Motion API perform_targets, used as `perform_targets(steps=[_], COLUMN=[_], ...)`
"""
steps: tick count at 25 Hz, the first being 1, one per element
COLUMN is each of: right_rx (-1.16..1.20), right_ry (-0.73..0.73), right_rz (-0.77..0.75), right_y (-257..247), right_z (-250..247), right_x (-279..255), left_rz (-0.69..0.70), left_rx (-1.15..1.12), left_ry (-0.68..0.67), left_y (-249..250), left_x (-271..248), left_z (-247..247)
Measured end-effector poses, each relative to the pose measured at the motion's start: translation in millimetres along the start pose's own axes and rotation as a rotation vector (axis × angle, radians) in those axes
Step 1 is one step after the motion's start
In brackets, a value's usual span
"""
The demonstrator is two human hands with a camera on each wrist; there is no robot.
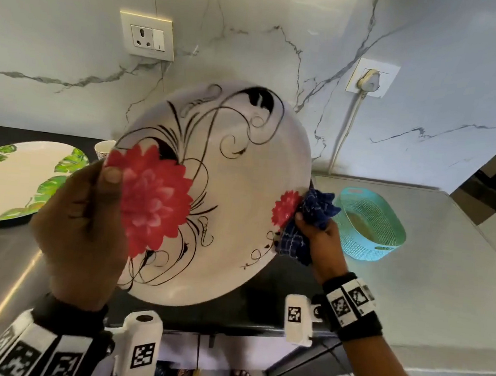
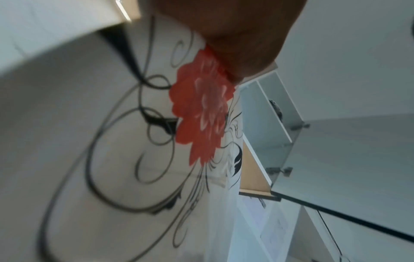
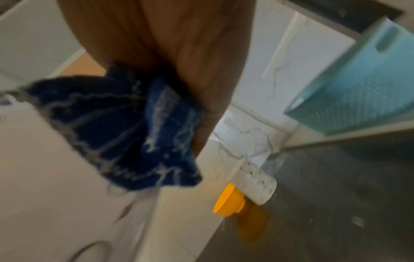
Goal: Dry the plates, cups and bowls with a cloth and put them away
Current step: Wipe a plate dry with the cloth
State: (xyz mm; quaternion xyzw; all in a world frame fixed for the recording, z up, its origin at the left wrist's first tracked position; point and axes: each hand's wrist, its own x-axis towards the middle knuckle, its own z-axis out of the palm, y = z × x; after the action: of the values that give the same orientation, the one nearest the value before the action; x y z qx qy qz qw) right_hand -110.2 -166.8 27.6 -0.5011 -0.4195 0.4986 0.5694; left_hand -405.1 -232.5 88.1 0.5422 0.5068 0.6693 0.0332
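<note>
My left hand (image 1: pixel 80 228) grips the left rim of the flowered plate (image 1: pixel 228 192), thumb lying on the big red bloom, holding it tilted up above the counter. My right hand (image 1: pixel 323 238) is curled round a bunched blue cloth (image 1: pixel 312 219), pressing it against the plate's right edge beside the small red flower. Just right of the cloth a turquoise basket (image 1: pixel 386 228) sits on the steel counter (image 1: pixel 440 292). To the far left lies a leaf-patterned plate (image 1: pixel 18 181), with a paper cup (image 1: pixel 104 149) behind it near the marble wall (image 1: pixel 283 27).
</note>
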Motion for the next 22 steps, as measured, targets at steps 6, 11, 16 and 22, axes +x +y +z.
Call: perform_targets(steps=[6, 11, 16, 22], right_rx=[-0.134, -0.412, -0.721, -0.9], right_ry=[0.093, 0.099, -0.173, -0.37], right_rz=[-0.153, -0.416, -0.613, -0.722], right_y=[-19.5, -49.8, -91.4, -105.5], right_z=[0.7, -4.8, 15.2, 34.9], right_x=[11.6, 8.5, -0.1, -1.6], left_rz=[-0.135, -0.256, -0.055, 0.037], left_rx=[-0.126, -0.369, -0.006, 0.092], left_ry=[0.079, -0.264, -0.714, -0.951], left_y=[-39.4, -30.3, 8.6, 35.5], left_x=[-33.8, -16.9, 48.8, 47.2], left_z=[9.7, -10.1, 1.5, 28.0])
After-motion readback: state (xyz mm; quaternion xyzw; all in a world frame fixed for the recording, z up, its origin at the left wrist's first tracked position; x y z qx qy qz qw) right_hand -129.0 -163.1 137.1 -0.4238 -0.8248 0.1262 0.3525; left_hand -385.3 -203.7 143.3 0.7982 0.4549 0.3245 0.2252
